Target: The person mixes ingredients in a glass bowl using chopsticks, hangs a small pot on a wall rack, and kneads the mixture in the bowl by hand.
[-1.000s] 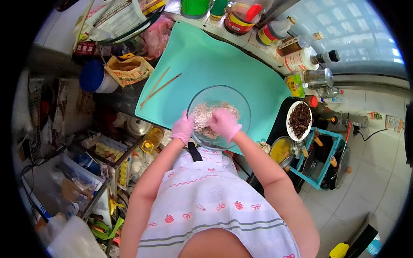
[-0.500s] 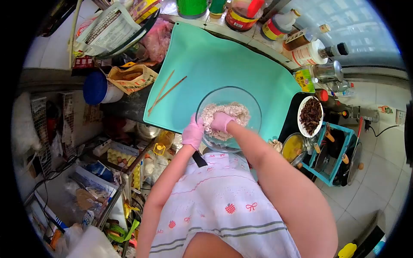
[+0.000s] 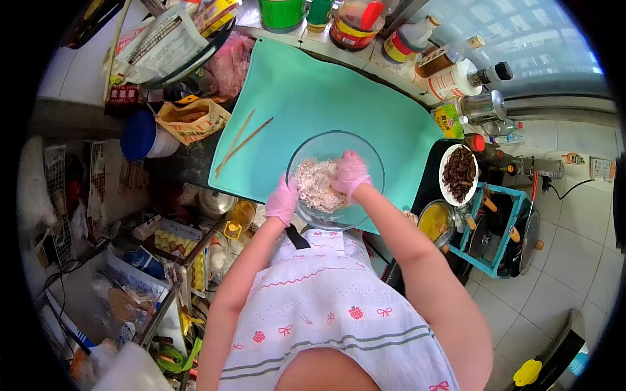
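A clear glass bowl (image 3: 372, 154) stands on the green mat, holding a shaggy, pale, floury dough (image 3: 317, 184). My left hand (image 3: 283, 201), in a pink glove, grips the bowl's left rim. Inside the bowl, my right hand (image 3: 353, 174), also pink-gloved, has its fingers curled against the right side of the dough; the fingertips are partly hidden. A pair of wooden chopsticks (image 3: 242, 144) lies on the mat, left of the bowl.
The green mat (image 3: 326, 98) covers the counter. Bottles and jars (image 3: 352, 26) line its far edge. At right are a plate of dark dried food (image 3: 460, 174), a pan of yellow liquid (image 3: 435, 220) and a blue rack (image 3: 490, 266). An open paper bag (image 3: 193, 122) stands left.
My right hand has moved from the middle of the dough to its right side and up slightly. The dough now sits further left in the bowl. My left hand stays at the rim.
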### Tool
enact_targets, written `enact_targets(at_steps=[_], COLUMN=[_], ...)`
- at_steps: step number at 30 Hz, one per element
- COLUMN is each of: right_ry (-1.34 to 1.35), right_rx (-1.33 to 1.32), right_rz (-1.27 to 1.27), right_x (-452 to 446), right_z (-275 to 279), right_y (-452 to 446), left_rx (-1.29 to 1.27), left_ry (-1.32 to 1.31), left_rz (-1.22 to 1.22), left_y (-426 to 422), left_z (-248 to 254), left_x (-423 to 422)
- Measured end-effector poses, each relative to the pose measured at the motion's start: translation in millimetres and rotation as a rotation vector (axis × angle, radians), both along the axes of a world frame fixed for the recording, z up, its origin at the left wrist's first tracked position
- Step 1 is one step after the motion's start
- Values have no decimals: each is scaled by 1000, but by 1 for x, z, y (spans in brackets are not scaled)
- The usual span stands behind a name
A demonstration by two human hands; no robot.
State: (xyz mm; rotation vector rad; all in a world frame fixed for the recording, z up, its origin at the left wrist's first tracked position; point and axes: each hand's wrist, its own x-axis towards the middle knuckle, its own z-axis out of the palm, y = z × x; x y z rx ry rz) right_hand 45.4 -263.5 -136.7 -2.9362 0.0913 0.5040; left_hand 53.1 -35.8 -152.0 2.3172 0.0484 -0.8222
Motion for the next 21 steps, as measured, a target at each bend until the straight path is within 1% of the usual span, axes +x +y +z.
enact_targets(at_steps=[2, 5, 8, 11, 14, 17, 20, 21], right_ry=[3, -11, 385, 173, -148, -448, 159, 105], right_rx=[-72, -37, 223, 186, 246, 316, 692, 495], right_rz=[75, 110, -148, -205, -5, -49, -342, -150], right_x=[5, 4, 7, -15, -55, -84, -68, -59], right_z=[0, -1, 7, 19, 32, 7, 10, 13], right_y=[8, 9, -1, 23, 48, 64, 41, 36], left_rx=[7, 27, 35, 21, 30, 0, 9, 8], left_ry=[3, -11, 11, -7, 15, -5, 0, -1], left_rz=[-2, -2, 14, -7, 26, 35, 37, 31], left_y=[1, -1, -2, 0, -2, -2, -3, -3], left_z=[0, 7, 17, 5, 13, 16, 13, 12], left_x=[1, 1, 3, 3, 2, 2, 2, 2])
